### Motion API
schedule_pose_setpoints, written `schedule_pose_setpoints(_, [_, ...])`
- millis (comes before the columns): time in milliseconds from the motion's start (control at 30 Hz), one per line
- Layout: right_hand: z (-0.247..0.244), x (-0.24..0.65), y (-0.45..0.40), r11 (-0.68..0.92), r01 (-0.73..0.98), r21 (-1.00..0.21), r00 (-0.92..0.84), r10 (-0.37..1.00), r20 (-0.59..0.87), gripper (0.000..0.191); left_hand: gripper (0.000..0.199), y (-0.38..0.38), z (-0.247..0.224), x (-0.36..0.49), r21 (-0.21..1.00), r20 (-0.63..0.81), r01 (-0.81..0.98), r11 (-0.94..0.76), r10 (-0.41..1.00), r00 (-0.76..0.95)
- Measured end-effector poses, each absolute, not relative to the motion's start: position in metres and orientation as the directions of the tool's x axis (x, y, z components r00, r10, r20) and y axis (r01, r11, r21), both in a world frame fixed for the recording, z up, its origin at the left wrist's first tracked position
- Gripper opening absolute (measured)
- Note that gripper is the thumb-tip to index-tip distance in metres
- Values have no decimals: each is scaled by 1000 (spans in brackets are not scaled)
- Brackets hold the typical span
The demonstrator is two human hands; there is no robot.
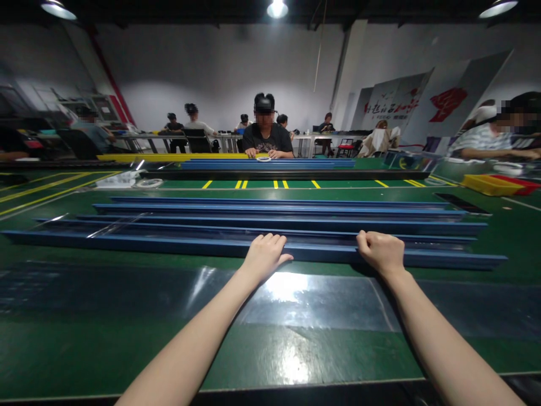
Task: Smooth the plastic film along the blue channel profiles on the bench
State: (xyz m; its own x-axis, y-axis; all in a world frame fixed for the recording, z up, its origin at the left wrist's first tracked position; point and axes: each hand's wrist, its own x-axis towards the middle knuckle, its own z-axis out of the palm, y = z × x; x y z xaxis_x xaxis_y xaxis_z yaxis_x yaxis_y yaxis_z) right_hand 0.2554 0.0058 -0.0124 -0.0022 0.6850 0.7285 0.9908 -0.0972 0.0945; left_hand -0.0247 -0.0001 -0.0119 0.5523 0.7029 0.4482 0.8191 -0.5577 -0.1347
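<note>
A long blue channel strip [169, 246] lies crosswise in front of me, the nearest of several similar blue strips. My left hand [266, 254] grips its near wall, fingers bent over the rim and thumb on the outer side. Further right, my right hand [384, 251] is closed in a fist over the same wall; its fingertips are hidden. Between me and the strip, a wide band of clear plastic film [321, 299] lies flat on the green table [262, 361], passing beneath both forearms. Some shiny clear film [114, 225] shows across the strips at the left.
Other blue strips [270, 207] lie parallel behind. Beyond are a dark strip [287, 175], a yellow strip [160, 158] and a coil [149, 183]. A dark flat object [462, 204] and a yellow tray [490, 184] lie right. A person [267, 138] sits opposite.
</note>
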Motion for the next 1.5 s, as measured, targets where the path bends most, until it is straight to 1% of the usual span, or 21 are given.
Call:
schedule_pose_setpoints(167, [-8,236,5,8,994,107,-88,634,768,44,34,0,-13,-25,-144,453,819,-555,699,553])
schedule_pose_setpoints(300, [-9,207,4,179,967,180,-251,585,771,40,34,1,-13,-25,-150,457,820,-553,696,553])
schedule_pose_setpoints(400, [-11,193,4,247,946,209,-316,565,763,39,34,0,-13,-24,-147,456,822,-551,699,550])
schedule_pose_setpoints(567, [-14,191,8,233,951,202,-301,565,768,39,34,0,-12,-23,-145,459,821,-553,697,551])
schedule_pose_setpoints(700, [-14,193,10,257,943,210,-321,547,773,40,35,1,-12,-24,-153,466,817,-556,689,555])
schedule_pose_setpoints(867, [-13,197,11,251,948,195,-306,556,773,40,39,-1,-9,-25,-164,480,801,-575,663,574])
schedule_pose_setpoints(1200, [-10,236,4,119,983,142,-185,593,783,39,37,-2,-6,-25,-157,486,790,-593,650,584])
schedule_pose_setpoints(1500, [-14,237,5,43,993,110,-112,636,763,38,33,-1,-10,-23,-163,466,772,-614,642,609])
